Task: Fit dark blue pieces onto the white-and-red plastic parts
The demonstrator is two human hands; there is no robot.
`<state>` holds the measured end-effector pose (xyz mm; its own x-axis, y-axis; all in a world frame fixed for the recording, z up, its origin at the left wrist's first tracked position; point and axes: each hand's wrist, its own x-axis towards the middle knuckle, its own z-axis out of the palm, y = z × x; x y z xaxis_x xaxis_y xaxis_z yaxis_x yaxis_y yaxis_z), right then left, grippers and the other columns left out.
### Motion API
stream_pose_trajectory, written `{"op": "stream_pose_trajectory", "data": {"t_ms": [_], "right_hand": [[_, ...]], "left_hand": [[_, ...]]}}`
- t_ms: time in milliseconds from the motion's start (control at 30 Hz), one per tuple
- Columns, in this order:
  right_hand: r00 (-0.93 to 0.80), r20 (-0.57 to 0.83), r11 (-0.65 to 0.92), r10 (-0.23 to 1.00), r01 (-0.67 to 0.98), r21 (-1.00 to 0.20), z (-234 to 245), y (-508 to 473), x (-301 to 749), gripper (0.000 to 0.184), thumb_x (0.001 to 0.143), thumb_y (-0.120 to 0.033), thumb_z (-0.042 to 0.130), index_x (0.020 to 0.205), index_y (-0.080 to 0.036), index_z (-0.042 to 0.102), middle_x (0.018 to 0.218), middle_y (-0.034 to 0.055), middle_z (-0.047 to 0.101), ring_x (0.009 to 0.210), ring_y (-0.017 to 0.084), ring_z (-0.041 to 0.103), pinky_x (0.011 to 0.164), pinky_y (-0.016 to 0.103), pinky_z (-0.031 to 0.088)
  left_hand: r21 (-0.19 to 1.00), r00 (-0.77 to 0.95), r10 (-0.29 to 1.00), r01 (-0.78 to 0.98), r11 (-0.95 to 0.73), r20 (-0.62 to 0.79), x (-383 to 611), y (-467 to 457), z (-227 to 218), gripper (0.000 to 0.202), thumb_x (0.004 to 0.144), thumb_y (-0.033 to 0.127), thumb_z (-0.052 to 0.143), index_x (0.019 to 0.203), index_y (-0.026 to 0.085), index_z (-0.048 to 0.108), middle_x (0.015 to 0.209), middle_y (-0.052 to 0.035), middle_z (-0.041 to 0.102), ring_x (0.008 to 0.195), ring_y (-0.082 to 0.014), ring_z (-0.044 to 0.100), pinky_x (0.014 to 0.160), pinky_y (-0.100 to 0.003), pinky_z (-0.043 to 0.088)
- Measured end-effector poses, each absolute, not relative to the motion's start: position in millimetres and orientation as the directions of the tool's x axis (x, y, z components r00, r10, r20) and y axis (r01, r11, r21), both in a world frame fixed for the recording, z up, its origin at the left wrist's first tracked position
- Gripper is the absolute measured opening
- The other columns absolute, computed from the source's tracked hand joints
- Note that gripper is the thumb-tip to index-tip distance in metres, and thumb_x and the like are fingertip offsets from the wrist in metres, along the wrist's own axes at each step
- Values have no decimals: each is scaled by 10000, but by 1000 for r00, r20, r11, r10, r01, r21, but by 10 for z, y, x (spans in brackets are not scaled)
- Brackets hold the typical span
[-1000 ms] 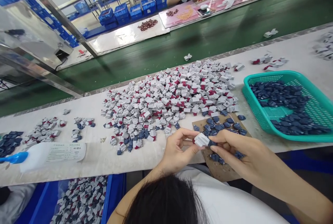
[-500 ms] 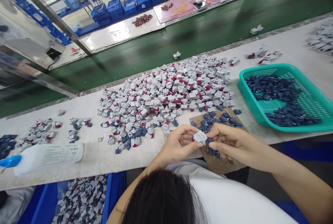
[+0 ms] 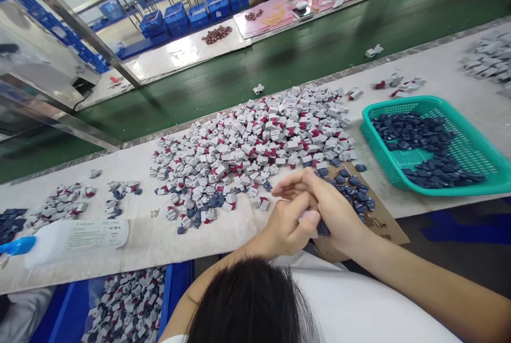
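My left hand (image 3: 289, 226) is closed, fingers curled and thumb on top, around a small white plastic part (image 3: 313, 210) that is mostly hidden. Against it lies my right hand (image 3: 337, 210), palm pressed to the part and fingers stretched out flat behind the left knuckles. A dark blue edge shows under the right palm. Beneath the hands, dark blue plastic pieces (image 3: 353, 189) lie on a brown board (image 3: 383, 223). Just beyond is a large heap of white parts (image 3: 255, 141) with dark red and dark blue ends.
A green basket (image 3: 497, 165) of dark blue pieces stands to the right. At the left lies a white bottle (image 3: 80, 239) with a blue cap, near smaller piles. A blue bin (image 3: 175, 290) of parts sits below the table edge. Across the green belt (image 3: 191, 95), another person's hands work.
My right hand has gone from pinching the part with its fingertips to pressing its flat palm against it. My left fingers have curled tighter. The loose pieces on the belt have shifted left in view.
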<state>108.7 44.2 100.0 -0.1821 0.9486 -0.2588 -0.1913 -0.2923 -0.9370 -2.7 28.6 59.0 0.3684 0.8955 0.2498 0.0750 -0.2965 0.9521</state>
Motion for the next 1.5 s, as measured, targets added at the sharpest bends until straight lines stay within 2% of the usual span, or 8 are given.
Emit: {"op": "stream_pose_trajectory", "data": {"t_ms": [133,267,600,933,1133,1267,1367,1500], "right_hand": [[-383,-425,-552,820,-334,-764,1081,450,1016,614,655,-779,635,744,-173,682,769,74,719,786,202,676,738,279,548],[-503,-443,-644,743,-354,-679,1124,500,1034,612,599,-774,675,645,-164,690,685,82,699,759,213,669,697,270,544],[-487,-328,-519,809,-330,-789,1131,439,966,607,686,-769,610,541,-181,656,555,68,656,647,195,645,626,271,525],[-354,-229,-355,907,-350,-867,1071,462,956,620,729,-766,594,512,-186,630,508,54,641,559,169,642,653,278,551],[-300,-315,-414,901,-373,-830,1014,532,900,612,631,-769,671,486,-177,618,510,69,639,557,184,634,578,266,534],[-246,-573,-618,781,-436,-655,980,599,877,559,856,-621,534,567,-154,639,560,65,640,548,150,604,567,233,512],[-240,-642,-663,728,-483,-572,1023,672,904,577,986,-475,316,664,-142,660,649,72,658,624,142,627,638,226,525],[-177,-682,-644,710,-556,-525,1150,751,973,563,988,-450,266,700,-141,638,737,82,655,692,152,629,668,233,533]], "left_hand": [[945,266,917,54,-323,298,16,242,595,404,973,456,239,713,219,439,669,-20,498,640,-173,469,652,-315,403],[917,251,896,70,-393,366,-3,220,600,372,979,404,254,731,213,456,672,-17,504,671,-175,491,673,-315,424],[778,187,802,200,-596,566,12,176,557,294,967,321,272,761,211,450,662,-8,494,616,-157,485,588,-310,437],[692,144,781,387,-610,608,60,204,594,339,977,292,254,810,191,531,708,-47,575,683,-175,531,650,-321,472],[876,69,927,308,-372,369,79,228,517,453,976,466,227,804,207,555,735,-58,596,708,-193,548,701,-345,474],[985,4,994,137,-104,105,101,296,535,446,936,527,312,690,210,506,712,-50,577,720,-190,541,723,-343,475],[997,56,995,3,79,-79,105,341,619,425,914,493,330,626,207,457,596,-14,506,558,-145,490,556,-286,448],[922,206,927,-171,348,-312,101,356,726,406,825,571,396,692,199,491,472,39,443,342,-108,388,335,-234,312]]}}
